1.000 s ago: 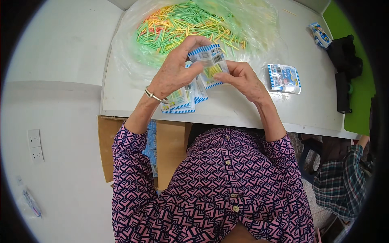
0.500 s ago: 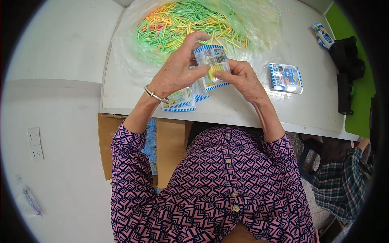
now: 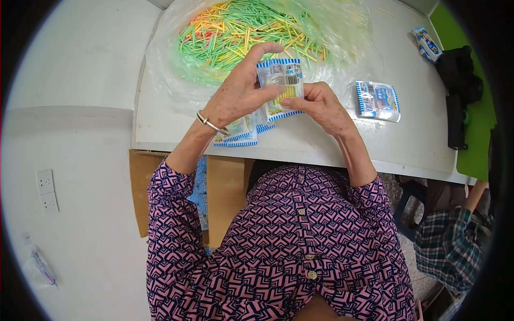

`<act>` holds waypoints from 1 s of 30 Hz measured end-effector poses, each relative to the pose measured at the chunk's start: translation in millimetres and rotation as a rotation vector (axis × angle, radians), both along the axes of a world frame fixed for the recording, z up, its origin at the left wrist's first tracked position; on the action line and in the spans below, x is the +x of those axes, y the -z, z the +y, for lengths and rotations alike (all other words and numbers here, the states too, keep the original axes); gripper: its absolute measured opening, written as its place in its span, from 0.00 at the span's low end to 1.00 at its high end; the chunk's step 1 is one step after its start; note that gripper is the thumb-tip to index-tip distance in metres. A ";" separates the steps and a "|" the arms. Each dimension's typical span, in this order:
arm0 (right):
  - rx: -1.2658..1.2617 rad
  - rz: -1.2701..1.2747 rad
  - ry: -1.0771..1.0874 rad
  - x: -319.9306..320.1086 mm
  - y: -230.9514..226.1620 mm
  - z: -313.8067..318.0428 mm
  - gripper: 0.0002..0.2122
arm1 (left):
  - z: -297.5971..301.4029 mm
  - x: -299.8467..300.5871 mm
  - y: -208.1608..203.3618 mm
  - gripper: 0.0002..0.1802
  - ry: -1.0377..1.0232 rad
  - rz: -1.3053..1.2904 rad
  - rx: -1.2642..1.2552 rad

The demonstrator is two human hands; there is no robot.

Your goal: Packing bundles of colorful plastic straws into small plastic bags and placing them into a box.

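Note:
Between my two hands is a small clear packet (image 3: 279, 75) with blue-and-white striped ends and thin yellow-green sticks showing inside. My left hand (image 3: 241, 91) pinches its left side, thumb across the front and index finger raised above. On the lower right, my right hand (image 3: 321, 106) grips the packet with the thumb on its face. Below my left hand, several similar packets (image 3: 243, 140) lie overlapping on the table, partly covered by the hand and wrist. Beyond the hands, a large clear plastic bag (image 3: 160, 69) lies spread open, holding loose green, yellow and red sticks (image 3: 251, 24).
Striped packets (image 3: 378, 101) lie right of my hands on the white table (image 3: 321, 147). Another packet (image 3: 426, 45) rests near a black device (image 3: 459, 77) by the green panel. An open cardboard box (image 3: 227, 187) stands under the table edge. At lower right is a person's plaid sleeve (image 3: 452, 246).
The held packet has turned slightly more upright and face-on. Both hands keep their grip in nearly the same place. The person at right has shifted an arm a little.

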State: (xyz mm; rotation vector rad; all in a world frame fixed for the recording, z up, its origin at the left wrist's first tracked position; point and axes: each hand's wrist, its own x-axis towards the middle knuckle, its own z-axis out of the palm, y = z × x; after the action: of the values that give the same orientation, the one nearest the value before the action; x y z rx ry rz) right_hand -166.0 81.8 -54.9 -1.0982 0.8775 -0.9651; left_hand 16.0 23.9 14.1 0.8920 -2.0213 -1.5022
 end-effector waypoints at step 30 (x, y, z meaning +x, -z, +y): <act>-0.796 0.988 0.713 -66.8 -24.8 34.3 0.11 | 10.9 -51.2 19.1 0.25 -0.053 -0.023 -0.384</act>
State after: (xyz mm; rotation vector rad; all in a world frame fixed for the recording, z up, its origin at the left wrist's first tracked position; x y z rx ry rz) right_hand -232.7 116.1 -30.2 -2.0960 1.8505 -1.4277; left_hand -35.3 34.8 -4.9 0.7966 -2.1818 -1.0274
